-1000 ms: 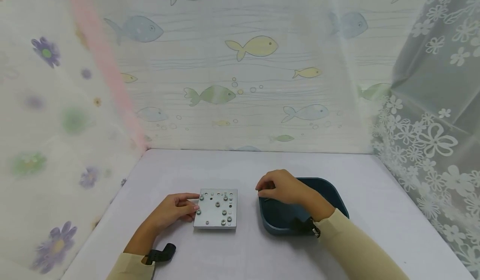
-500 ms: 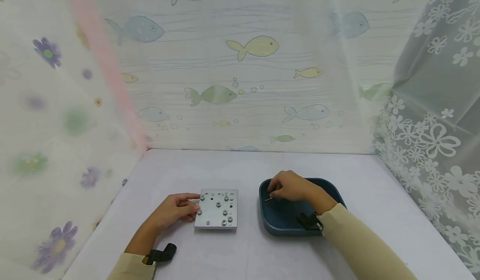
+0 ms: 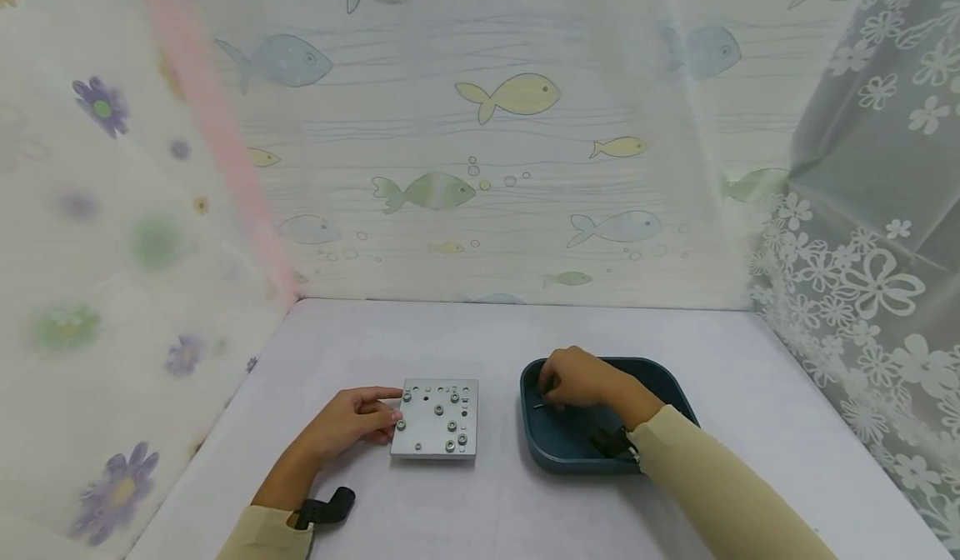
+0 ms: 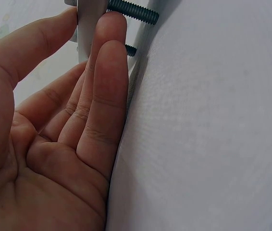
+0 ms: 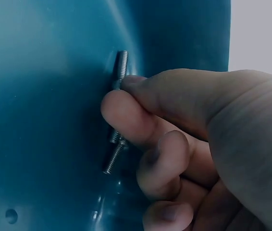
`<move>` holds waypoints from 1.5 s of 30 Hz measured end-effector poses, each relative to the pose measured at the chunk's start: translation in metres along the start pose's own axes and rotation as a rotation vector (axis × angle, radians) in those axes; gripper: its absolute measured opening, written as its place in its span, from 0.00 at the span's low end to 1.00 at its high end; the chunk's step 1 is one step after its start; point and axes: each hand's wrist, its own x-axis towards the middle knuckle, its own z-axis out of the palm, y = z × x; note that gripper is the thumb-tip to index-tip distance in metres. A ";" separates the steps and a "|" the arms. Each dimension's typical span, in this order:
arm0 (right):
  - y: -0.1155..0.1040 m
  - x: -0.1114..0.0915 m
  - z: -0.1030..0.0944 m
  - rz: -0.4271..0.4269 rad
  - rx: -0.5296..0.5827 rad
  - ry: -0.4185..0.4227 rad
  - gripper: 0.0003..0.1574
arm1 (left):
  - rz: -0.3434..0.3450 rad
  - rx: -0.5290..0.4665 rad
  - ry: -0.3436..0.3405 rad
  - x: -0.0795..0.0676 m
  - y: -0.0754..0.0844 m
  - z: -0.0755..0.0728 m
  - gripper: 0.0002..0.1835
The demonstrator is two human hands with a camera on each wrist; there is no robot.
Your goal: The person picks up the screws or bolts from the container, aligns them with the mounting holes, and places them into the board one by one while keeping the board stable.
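Observation:
In the head view a square silver metal plate point(image 3: 426, 423) bears several socket-head screws and holes. My left hand point(image 3: 351, 420) holds its left edge, thumb on the upper face and fingers beneath. The left wrist view shows a threaded screw shank point(image 4: 135, 11) sticking out of the plate's underside. My right hand point(image 3: 581, 378) is down in the dark blue tray point(image 3: 558, 465), at its far left corner. In the right wrist view its thumb and index finger pinch a screw point(image 5: 123, 62), partly hidden by the fingertips. Another screw point(image 5: 113, 158) lies just below.
A white cloth point(image 3: 495, 510) covers the table. Fish-patterned curtain point(image 3: 480, 152) hangs behind, flowered curtains at both sides. A black wrist camera point(image 3: 330, 507) sits on the left wrist. A small dark round mark point(image 5: 11, 216) shows on the tray floor.
My right hand has moved from above the tray's left rim right and down into the tray, its fingertips now at the screws. My left hand keeps its hold on the plate.

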 end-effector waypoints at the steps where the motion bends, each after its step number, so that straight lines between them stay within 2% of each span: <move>1: 0.000 0.000 0.000 0.000 -0.003 0.002 0.05 | 0.000 0.001 0.002 0.000 0.000 0.000 0.34; 17: -0.010 -0.004 0.000 0.036 -0.054 -0.018 0.02 | -0.008 -0.005 0.012 0.000 0.001 0.002 0.35; 24: -0.011 -0.003 -0.002 0.038 -0.109 -0.007 0.04 | -0.010 -0.001 0.020 0.000 0.000 0.002 0.34; 30: -0.008 -0.002 -0.007 0.043 -0.099 0.008 0.05 | -0.010 -0.004 0.020 0.000 0.000 0.001 0.34; 37: -0.009 -0.005 -0.016 -0.019 -0.016 0.034 0.04 | -0.011 -0.009 0.020 0.000 -0.001 0.001 0.35; 45: -0.016 -0.011 -0.028 -0.102 0.026 0.081 0.03 | -0.030 0.001 0.031 0.001 -0.002 0.001 0.33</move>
